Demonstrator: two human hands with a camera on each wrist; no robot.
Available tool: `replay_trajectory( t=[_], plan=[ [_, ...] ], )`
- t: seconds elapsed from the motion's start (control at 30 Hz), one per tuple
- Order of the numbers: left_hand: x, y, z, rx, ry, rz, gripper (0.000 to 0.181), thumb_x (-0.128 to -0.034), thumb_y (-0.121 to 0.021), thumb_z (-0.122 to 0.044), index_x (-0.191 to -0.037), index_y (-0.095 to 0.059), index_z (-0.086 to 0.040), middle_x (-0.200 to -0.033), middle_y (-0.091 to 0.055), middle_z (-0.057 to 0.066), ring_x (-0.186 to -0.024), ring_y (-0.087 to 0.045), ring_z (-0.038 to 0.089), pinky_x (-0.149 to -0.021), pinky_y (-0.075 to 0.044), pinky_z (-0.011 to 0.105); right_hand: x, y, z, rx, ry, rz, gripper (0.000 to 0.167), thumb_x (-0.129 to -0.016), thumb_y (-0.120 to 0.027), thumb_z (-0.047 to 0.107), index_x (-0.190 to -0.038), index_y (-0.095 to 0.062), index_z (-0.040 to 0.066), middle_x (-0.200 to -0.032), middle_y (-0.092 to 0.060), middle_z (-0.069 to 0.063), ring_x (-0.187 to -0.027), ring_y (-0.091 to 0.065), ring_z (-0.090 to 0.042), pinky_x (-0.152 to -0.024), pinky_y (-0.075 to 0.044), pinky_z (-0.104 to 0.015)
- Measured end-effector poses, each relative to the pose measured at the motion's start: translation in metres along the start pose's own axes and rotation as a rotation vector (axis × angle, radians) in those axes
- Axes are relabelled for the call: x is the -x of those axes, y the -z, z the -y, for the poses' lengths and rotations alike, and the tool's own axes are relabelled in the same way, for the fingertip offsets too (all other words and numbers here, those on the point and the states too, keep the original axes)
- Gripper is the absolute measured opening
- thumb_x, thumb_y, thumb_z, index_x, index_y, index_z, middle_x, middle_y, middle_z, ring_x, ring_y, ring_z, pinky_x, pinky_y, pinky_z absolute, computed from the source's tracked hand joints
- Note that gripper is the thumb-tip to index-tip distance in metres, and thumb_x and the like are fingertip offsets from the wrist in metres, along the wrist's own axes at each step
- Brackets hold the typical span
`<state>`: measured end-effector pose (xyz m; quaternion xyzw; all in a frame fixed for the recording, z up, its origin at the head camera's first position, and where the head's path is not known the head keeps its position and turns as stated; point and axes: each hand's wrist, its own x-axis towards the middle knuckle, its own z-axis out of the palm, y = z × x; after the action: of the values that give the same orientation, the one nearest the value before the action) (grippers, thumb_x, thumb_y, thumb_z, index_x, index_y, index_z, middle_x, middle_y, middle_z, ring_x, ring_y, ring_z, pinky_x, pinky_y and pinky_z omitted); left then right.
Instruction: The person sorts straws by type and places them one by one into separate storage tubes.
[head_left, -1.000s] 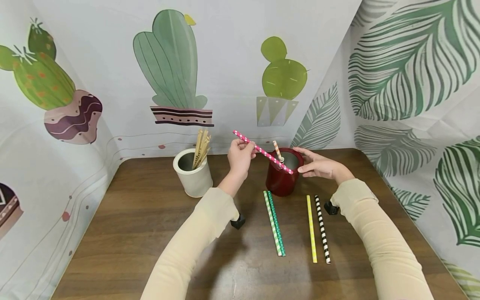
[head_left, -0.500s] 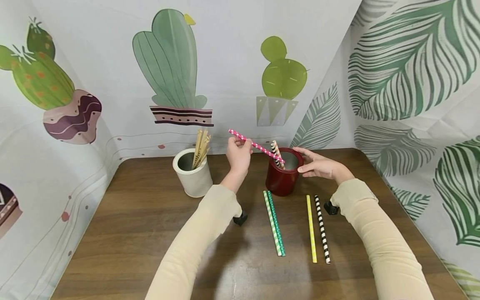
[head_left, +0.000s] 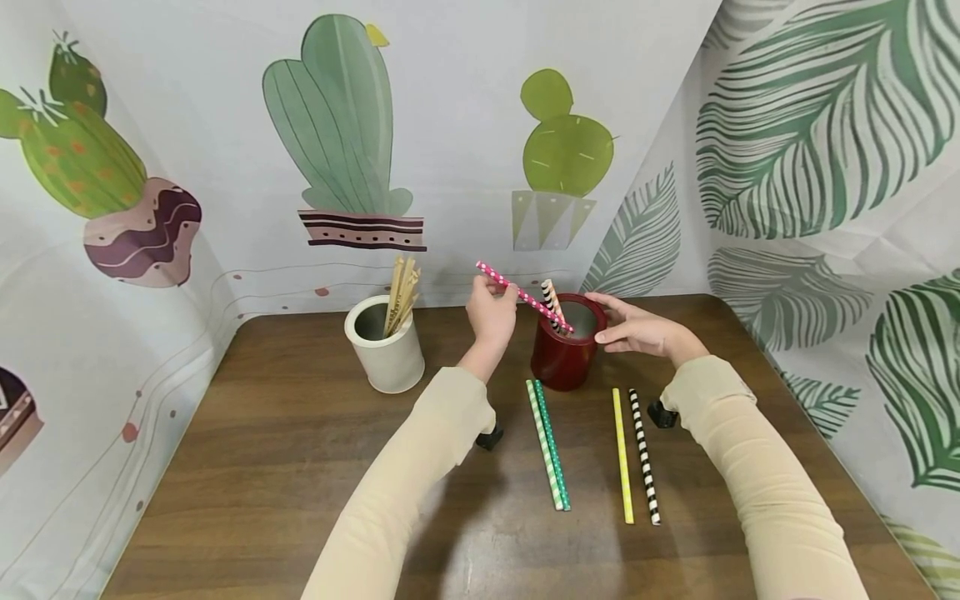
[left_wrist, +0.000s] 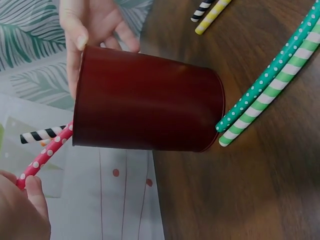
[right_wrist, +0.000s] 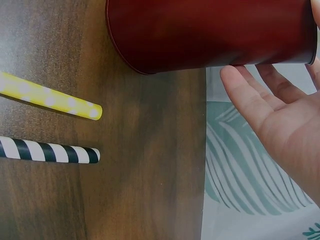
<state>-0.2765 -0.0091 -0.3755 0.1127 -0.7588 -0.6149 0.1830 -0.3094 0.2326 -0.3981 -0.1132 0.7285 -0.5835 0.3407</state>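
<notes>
My left hand [head_left: 492, 312] pinches a pink polka-dot paper straw [head_left: 534, 303], tilted so its lower end dips into the mouth of the dark red can [head_left: 561, 362]. A black-and-white straw [left_wrist: 40, 135] and an orange-and-white one stand in that can, leaning left. On the can's right side, my right hand [head_left: 641, 329] holds the rim, thumb in front and fingers behind. In front of the can lie a light-green striped straw [head_left: 542, 433] and a teal dotted straw [head_left: 553, 450], side by side. A yellow straw [head_left: 622, 454] and another black-and-white straw [head_left: 643, 454] lie farther right.
A cream can [head_left: 390, 364] stands to the left, with several paper-wrapped sticks [head_left: 401, 300] in it. Both cans are near the back edge of the wooden table [head_left: 300, 467]. Behind them hangs a cloth [head_left: 465, 125] printed with cacti and leaves.
The pink straw's lower end has moved from over the can's front rim into its mouth. My left hand shifted slightly left, then right. The right hand stays on the can.
</notes>
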Motion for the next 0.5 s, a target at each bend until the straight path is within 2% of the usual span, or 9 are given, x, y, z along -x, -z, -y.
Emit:
replay_trajectory(
  t=[0.1, 0.27, 0.5],
  plan=[
    [0.003, -0.003, 0.000, -0.063, 0.000, 0.007, 0.021, -0.0813, -0.062, -0.017, -0.096, -0.054, -0.005, -0.089, -0.061, 0.010, -0.077, -0.058, 0.023, -0.061, -0.047, 0.026, 0.000, 0.000, 0.000, -0.001, 0.003, 0.004, 0.081, -0.082, -0.059, 0.005, -0.142, -0.009, 0.026, -0.144, -0.014, -0.014, -0.100, -0.052, -0.012, -0.097, -0.036, -0.050],
    [0.006, -0.006, 0.001, -0.105, 0.013, 0.024, 0.019, -0.0798, -0.063, -0.018, -0.093, -0.056, -0.006, -0.088, -0.061, 0.009, -0.081, -0.056, 0.024, -0.065, -0.044, 0.029, 0.001, -0.001, 0.001, 0.007, 0.005, 0.003, 0.082, -0.082, -0.060, 0.007, -0.143, -0.009, 0.026, -0.144, -0.014, -0.013, -0.102, -0.050, -0.013, -0.097, -0.036, -0.050],
    [0.009, -0.011, 0.004, -0.098, 0.034, 0.054, 0.018, -0.0807, -0.062, -0.019, -0.092, -0.056, -0.007, -0.085, -0.061, 0.008, -0.079, -0.056, 0.021, -0.061, -0.044, 0.025, 0.001, 0.000, 0.001, 0.003, 0.008, 0.008, 0.082, -0.082, -0.059, 0.006, -0.143, -0.008, 0.026, -0.144, -0.013, -0.014, -0.101, -0.051, -0.013, -0.087, -0.046, -0.036]
  ],
)
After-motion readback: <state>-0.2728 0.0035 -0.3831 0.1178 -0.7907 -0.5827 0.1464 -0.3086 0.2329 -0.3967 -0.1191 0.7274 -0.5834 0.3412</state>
